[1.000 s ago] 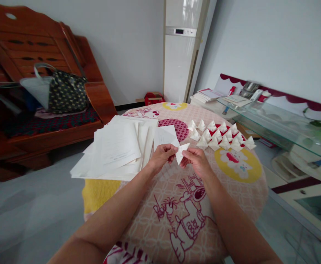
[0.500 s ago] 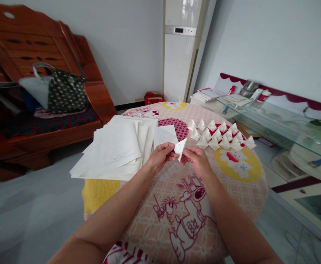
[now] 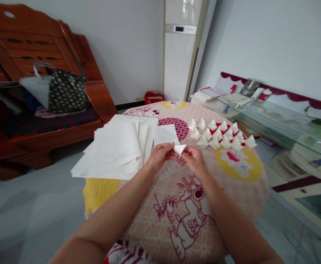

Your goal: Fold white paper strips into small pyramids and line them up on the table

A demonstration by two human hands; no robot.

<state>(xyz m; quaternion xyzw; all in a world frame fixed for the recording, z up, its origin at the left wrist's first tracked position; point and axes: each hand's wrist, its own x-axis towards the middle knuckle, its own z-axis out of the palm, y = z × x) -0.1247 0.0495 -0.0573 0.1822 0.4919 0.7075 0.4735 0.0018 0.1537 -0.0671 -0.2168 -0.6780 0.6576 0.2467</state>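
Between my two hands is a small piece of folded paper (image 3: 179,149), white with faint print, now a triangle with its point downward. My left hand (image 3: 161,156) pinches its left corner between thumb and fingers. The right corner is gripped by my right hand (image 3: 192,157), fingers closed. Just behind my left hand lies a white paper sheet (image 3: 164,134). To the right, several small folded paper boats (image 3: 214,142) stand in rows on the cloth-covered round table (image 3: 240,198).
A stack of printed paper sheets (image 3: 116,146) spreads over the table's left side. Right of the table is a glass-topped cabinet (image 3: 276,124) with items on it. A wooden bench (image 3: 99,95) with a patterned bag (image 3: 66,91) stands at the left.
The folded paper has turned between my hands, from a tilted, upright shape to a triangle with a level top edge. My right hand has shifted slightly left.
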